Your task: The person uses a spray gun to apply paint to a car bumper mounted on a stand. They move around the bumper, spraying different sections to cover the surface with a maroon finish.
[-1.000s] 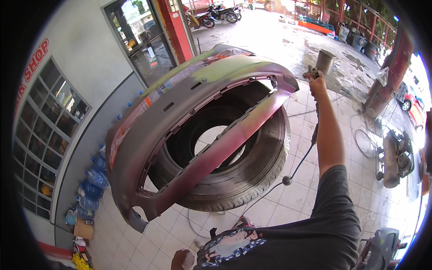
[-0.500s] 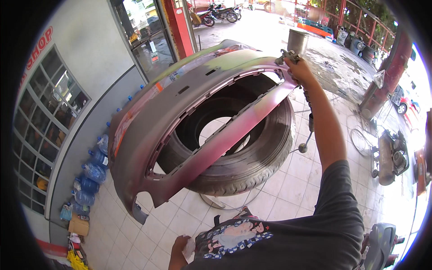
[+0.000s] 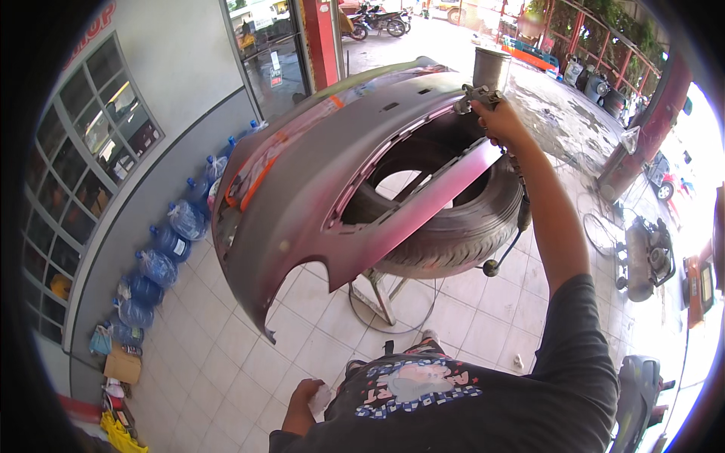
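A grey car bumper (image 3: pixel 317 174) with pink-red paint patches lies over a black tyre (image 3: pixel 453 234) on a metal stand (image 3: pixel 381 298). My right hand (image 3: pixel 498 121) is stretched out over the bumper's far edge and grips a metal spray gun (image 3: pixel 477 92) with a steel cup (image 3: pixel 491 68) on top; its hose (image 3: pixel 517 226) hangs down along my forearm. My left hand (image 3: pixel 302 400) is low by my waist, closed on a small white rag (image 3: pixel 321 399).
Several blue water jugs (image 3: pixel 162 241) line the grey wall at left, with boxes and bags (image 3: pixel 121 370) below. An air compressor (image 3: pixel 649 260) stands at right beside a red pillar (image 3: pixel 642 136). White floor tiles (image 3: pixel 226 355) surround the stand.
My right hand with the spray gun has moved left along the bumper's far edge. My view has drawn closer to the bumper, and the left hand has come further into view.
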Demonstrator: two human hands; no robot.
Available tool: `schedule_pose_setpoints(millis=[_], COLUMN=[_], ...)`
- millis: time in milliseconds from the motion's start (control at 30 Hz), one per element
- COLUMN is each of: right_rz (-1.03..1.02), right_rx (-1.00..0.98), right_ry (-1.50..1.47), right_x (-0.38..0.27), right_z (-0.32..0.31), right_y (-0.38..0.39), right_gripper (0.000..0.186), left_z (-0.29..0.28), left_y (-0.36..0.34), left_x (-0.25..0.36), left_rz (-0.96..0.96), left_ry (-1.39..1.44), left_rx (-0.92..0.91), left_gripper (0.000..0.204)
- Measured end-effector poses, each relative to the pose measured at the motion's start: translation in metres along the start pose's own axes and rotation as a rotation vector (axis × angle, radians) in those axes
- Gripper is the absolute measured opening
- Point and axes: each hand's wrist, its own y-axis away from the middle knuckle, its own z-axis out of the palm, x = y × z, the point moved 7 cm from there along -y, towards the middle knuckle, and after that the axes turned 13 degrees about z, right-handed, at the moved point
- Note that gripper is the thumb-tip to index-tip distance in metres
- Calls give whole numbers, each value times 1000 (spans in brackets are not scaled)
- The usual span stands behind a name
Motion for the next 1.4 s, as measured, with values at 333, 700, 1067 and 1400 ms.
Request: schedule_pose_setpoints(millis=[333,700,1067,1400], right_rz=[33,-197,2,-45], right_rx=[-77,-300,-684,-309], right_ry=[8,-53,-112,-121], right_x=[-14,-22,-21,-18], right_z=[90,171,213,143], right_y=[162,298,364,249], right_gripper=[37,32,23,38], left_z=[-36,-47,-25,-16], left_y=[34,-18,-19,-4], left_x=[-103,-71,-74,-90], left_rz=[-96,172,136,11], left_ry=[8,-75,-203,-115], left_rx=[-94,-106,-212,-148], left_gripper=[47,44,54,48])
